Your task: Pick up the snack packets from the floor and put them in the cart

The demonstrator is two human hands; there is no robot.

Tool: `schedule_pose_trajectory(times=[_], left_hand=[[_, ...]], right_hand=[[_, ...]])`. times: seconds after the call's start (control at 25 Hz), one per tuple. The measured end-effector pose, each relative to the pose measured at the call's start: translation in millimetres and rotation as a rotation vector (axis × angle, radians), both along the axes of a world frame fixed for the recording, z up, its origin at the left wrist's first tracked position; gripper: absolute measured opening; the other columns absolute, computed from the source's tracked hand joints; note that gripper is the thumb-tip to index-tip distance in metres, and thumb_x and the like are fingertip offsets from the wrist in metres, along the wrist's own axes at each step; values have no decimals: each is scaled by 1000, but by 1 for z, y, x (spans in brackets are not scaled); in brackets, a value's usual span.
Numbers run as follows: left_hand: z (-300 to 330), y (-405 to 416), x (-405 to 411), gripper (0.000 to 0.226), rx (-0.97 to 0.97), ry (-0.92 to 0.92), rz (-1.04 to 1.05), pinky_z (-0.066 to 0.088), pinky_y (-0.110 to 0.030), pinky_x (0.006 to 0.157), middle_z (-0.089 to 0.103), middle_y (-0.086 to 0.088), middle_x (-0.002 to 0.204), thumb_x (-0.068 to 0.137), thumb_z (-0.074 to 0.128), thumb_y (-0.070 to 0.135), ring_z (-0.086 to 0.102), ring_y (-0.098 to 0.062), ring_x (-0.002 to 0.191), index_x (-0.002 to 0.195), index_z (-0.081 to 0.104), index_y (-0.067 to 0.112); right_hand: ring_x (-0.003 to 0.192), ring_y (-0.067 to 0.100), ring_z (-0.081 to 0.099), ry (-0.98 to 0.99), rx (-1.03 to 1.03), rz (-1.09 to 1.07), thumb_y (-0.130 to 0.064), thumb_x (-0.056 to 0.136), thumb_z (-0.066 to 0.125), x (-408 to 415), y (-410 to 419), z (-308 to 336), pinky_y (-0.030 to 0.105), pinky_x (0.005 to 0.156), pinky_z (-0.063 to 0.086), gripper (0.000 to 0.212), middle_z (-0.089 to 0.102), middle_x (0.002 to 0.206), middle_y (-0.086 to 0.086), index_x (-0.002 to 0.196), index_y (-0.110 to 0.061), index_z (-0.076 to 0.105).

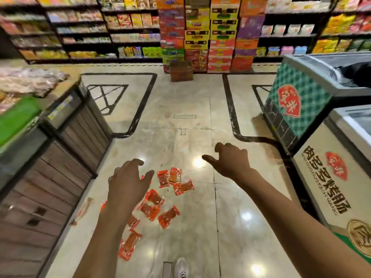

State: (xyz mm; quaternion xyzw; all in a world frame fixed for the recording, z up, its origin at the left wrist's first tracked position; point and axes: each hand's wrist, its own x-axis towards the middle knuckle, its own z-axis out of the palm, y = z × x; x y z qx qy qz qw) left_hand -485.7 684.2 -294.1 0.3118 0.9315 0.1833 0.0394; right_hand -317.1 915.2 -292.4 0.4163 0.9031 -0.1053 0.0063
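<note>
Approx ten snack packets (168,216) on floor (230,197): prob light, slick, floppy; pinch edges. Left hand (128,182), right hand (230,160) both loose, empty.

Red-orange snack packets (152,205); beige marble floor (180,109), black borders.

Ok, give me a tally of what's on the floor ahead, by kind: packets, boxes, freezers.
Red snack packets: 8 in plain view; slivers beside the left arm can't be counted
Paler packet near the counter: 1
Cardboard box: 1
Chest freezers: 2
Total: 12
No cart in view.
</note>
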Motion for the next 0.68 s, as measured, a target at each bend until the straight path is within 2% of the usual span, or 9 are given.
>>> schedule_pose_trajectory(times=[0.08, 0.36, 0.68], left_hand=[[-17, 17, -25, 50, -13, -27, 31, 50, -48, 97, 65, -2, 132, 92, 59, 57, 63, -30, 114, 130, 60, 24], [-69, 121, -114, 48, 12, -140, 35, 34, -45, 106, 65, 0, 135, 94, 59, 53, 59, -28, 124, 132, 60, 23], [-134, 239, -203, 43, -63, -267, 97, 28, -43, 101, 69, 4, 126, 94, 55, 53, 62, -24, 118, 128, 62, 28]], right_hand=[[109, 29, 63, -31, -19, 34, -74, 90, 43, -31, 25, -14, 46, 97, 42, 66, 65, 119, 6, 124, -19, 57], [110, 27, 61, -170, -41, 94, -68, 91, 50, -129, 118, -54, 42, 92, 42, 60, 62, 120, 4, 128, -21, 54], [103, 24, 63, -308, -63, 122, -65, 91, 54, -206, 241, -91, 40, 87, 45, 55, 62, 112, 1, 127, -23, 54]])
